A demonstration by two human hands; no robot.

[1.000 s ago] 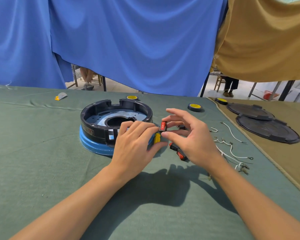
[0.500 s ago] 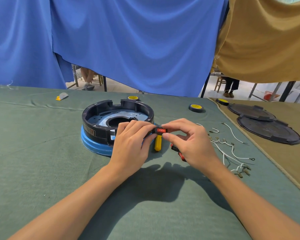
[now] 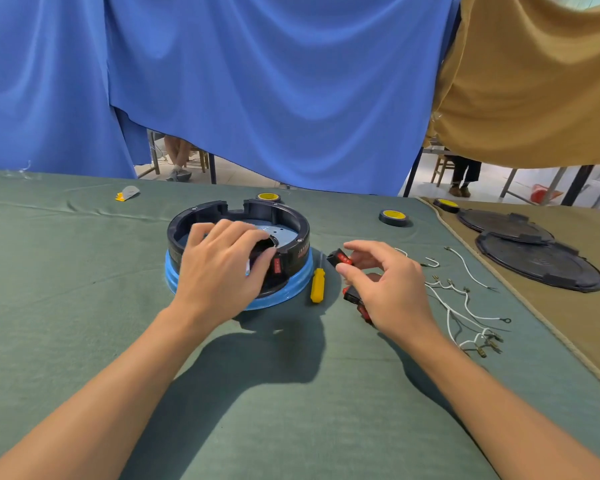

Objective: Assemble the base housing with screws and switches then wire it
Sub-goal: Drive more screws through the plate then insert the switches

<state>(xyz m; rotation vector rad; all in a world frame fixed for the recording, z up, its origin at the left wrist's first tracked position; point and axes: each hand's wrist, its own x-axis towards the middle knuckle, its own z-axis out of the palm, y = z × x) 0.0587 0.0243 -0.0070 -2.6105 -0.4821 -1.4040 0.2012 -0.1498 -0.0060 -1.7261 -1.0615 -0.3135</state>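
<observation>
The round black base housing (image 3: 293, 225) sits on a blue ring on the green cloth. My left hand (image 3: 219, 268) lies over its near wall, fingers curled inside the rim and thumb outside. Beside that thumb a red rocker switch (image 3: 277, 266) sits in the wall. Just right of the housing, my right hand (image 3: 383, 289) pinches a second red-and-black switch (image 3: 340, 259) between thumb and fingers. Two more switches (image 3: 351, 295) lie partly hidden under that hand. Between housing and right hand lies a yellow-handled screwdriver (image 3: 317, 285). White wires (image 3: 465, 306) with terminals are spread to the right.
Yellow-cored tape rolls (image 3: 394, 217) lie behind the housing and to the right. Two black round covers (image 3: 537, 259) rest on the tan cloth at the far right. A small grey and yellow scrap (image 3: 128, 193) lies at the back left. Blue curtains hang behind the table.
A red switch now sits in the housing's near wall. My left hand has shifted onto the housing rim. My right hand has drawn away to the right and pinches another switch.
</observation>
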